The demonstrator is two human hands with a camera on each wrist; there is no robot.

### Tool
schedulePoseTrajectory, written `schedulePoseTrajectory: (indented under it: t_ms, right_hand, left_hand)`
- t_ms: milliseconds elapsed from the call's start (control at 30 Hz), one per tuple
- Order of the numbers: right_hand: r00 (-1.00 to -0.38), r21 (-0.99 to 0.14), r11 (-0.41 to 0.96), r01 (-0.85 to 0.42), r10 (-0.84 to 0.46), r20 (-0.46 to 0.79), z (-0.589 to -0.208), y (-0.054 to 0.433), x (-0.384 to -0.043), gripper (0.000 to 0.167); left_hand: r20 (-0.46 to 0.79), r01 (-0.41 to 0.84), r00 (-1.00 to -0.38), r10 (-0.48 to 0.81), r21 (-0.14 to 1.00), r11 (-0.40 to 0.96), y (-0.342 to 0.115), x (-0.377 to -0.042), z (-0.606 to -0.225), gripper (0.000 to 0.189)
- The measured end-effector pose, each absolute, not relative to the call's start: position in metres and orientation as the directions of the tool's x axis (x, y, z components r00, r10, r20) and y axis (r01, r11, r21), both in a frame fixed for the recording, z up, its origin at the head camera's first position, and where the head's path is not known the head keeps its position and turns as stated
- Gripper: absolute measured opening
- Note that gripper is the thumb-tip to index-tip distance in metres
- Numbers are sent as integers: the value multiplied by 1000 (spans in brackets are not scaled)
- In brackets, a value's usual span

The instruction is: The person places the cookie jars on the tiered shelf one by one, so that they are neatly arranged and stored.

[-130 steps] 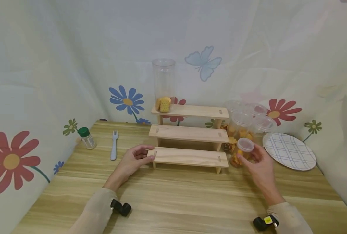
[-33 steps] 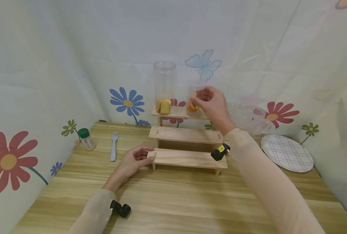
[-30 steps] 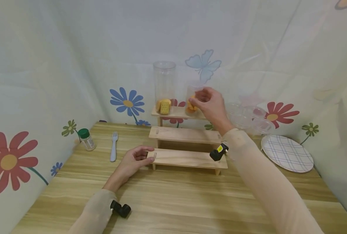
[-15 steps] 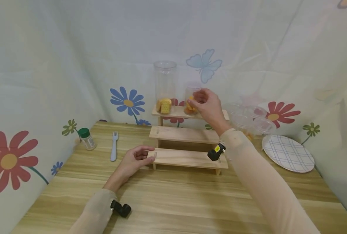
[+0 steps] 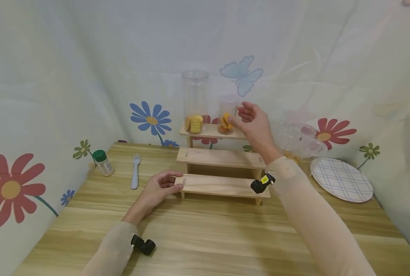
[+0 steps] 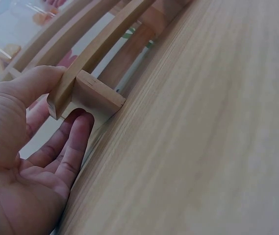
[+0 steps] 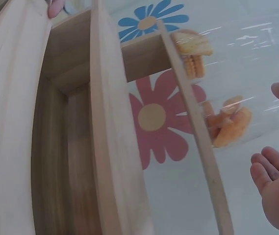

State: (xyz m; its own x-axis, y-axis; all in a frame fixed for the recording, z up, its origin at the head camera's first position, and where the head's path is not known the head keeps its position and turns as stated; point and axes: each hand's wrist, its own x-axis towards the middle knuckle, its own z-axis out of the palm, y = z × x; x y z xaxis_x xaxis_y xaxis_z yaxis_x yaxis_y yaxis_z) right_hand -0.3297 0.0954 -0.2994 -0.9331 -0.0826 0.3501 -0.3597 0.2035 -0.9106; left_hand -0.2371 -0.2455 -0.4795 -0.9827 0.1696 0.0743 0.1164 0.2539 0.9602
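Observation:
A three-step wooden shelf rack (image 5: pixel 222 185) stands mid-table. My left hand (image 5: pixel 159 189) holds the left end of its lowest board, thumb on top and fingers curled below, as the left wrist view shows. On the top step, a small clear jar (image 5: pixel 226 123) with orange snacks stands upright, right of a tall clear jar (image 5: pixel 195 96) holding crackers. Beside the small jar is my right hand (image 5: pixel 256 124), fingers spread and apart from it in the right wrist view; the small jar's snacks (image 7: pixel 232 122) sit at its base there.
Several clear lidded jars (image 5: pixel 312 147) stand right of the rack, partly behind my right arm. A checked plate (image 5: pixel 341 179) lies at the far right. On the left are a light blue fork (image 5: pixel 135 171) and a green-capped shaker bottle (image 5: pixel 103 163). A flowered curtain hangs behind.
My right hand carried the small jar from right of the rack up to the top step, slid it slightly left, then let go and drew back rightward. My left hand stayed on the rack.

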Motion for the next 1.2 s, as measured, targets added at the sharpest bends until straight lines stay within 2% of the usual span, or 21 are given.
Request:
schedulePoseTrajectory:
  t_ms: [367,567,767,1000,1200]
  right_hand:
    - [-839,-828,172,-534,8,543,-296,128,-289,70]
    - [-792,-792,194,-579,98,603,-300,161,-257,68]
    - [-776,-797,212,-566,189,601,-304,191,-236,70]
    - [-766,-813,257,-523,278,580,-313,222,-226,75]
    - [-766,-825,375,-423,338,547,-329,244,-225,75]
  left_hand:
    - [81,125,-984,161,952,281,-246,-238,-482,43]
    - [73,119,-984,163,948,294,-245,-240,-483,44]
    - [74,119,-985,156,947,300,-247,-241,-482,43]
    - [73,116,-986,152,946,301,-248,-240,-481,43]
    - [72,118,-984,160,948,296,-247,-239,-479,44]
